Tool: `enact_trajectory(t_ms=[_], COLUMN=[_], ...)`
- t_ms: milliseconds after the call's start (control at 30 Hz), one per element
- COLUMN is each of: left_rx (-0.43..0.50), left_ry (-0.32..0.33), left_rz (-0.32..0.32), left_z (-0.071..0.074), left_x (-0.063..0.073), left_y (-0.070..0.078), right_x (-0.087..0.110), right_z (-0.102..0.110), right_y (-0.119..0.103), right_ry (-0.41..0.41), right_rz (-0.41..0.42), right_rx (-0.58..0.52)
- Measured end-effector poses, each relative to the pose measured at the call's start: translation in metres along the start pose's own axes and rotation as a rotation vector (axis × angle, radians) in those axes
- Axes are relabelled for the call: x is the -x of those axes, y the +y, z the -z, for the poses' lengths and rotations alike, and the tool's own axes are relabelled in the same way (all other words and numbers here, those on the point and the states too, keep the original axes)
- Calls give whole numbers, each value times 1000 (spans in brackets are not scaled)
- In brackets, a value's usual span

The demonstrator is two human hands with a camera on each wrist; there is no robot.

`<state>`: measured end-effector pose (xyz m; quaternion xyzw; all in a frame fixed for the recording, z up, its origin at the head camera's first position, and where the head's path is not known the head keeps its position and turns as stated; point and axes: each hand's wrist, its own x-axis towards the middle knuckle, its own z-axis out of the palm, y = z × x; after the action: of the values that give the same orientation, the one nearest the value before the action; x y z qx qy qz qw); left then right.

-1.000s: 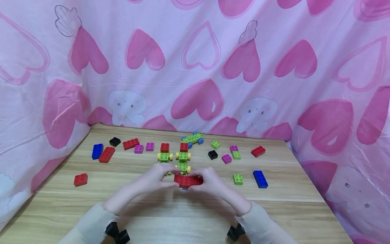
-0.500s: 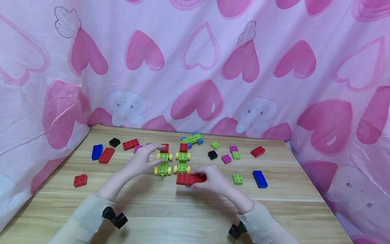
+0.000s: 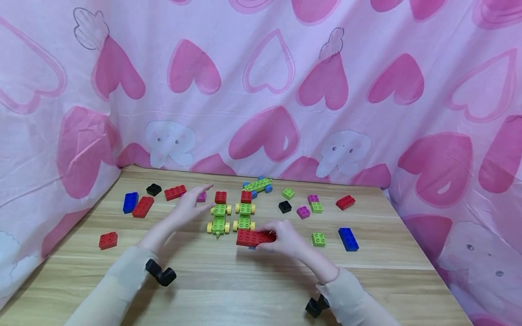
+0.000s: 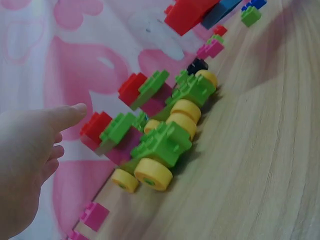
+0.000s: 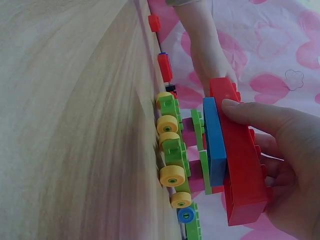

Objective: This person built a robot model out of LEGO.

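Note:
My right hand grips a long red toy brick by its right end, above the table. Beneath that brick a smaller blue brick is attached, as the right wrist view shows. My left hand hovers with thumb and fingers spread, holding nothing. Just right of it stands a green toy car with yellow wheels and a red brick at its far end. A matching car stands parallel. In the left wrist view, the left thumb points toward the nearer car's red brick.
A green car base with blue wheels sits at the back. Loose bricks lie on both sides, among them a blue brick, a green brick, a black brick and a red brick. A pink heart-patterned cloth hangs behind the table.
My left hand has let go of the long red brick and moved left and away, past the left car. The right hand keeps the brick, shifted slightly right.

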<state>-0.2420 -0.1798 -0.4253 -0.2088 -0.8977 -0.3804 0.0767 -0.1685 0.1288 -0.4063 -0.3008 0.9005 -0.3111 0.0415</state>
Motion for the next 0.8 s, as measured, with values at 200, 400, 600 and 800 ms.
enact_trajectory(t_ms=[200,400,600,800], left_rx=[38,65,88,74], left_ry=[-50,-98,-147,-167], left_rz=[30,13,20,34], left_z=[-4,-7,-12,-15], left_x=[-7,-14,-18,-20], left_y=[-9,-13,-20,-22], right_x=[1,1,2,2], right_z=[-2,-3,-4,-5], right_y=[2,3,4,4], right_ry=[-9,-6,-11,-27], right_rz=[-14,-6,-9,-36], right_rx=[-25,-7,12,3])
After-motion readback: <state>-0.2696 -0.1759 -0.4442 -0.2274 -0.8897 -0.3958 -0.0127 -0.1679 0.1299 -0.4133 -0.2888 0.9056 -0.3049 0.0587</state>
